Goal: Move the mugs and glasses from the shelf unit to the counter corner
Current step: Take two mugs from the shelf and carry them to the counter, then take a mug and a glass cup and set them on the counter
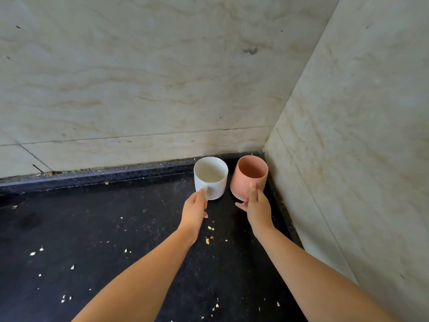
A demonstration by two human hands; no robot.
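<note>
Right now your two mugs sit in the counter corner, side by side and just apart. Your white mug (210, 176) is a plain straight-sided cylinder, upright on the black counter (92, 228), open mouth up, pale inside, its handle turned toward you. Your pink mug (249, 176) is a matte salmon colour with a rounded belly; it is tilted, its top leaning toward the side wall (359, 135), and its base looks partly lifted off the counter, close to where the two marbled walls meet.

Your left hand (194, 211) has its fingers curled closed around the white mug's handle. Your right hand (256, 203) holds the pink mug at its near side, thumb laid up against the body and the other fingers wrapped underneath; whether they grip a handle is hidden behind the hand.

No brand, label or writing shows on either mug. Pale crumbs (210, 233) lie scattered over the counter near your wrists.
</note>
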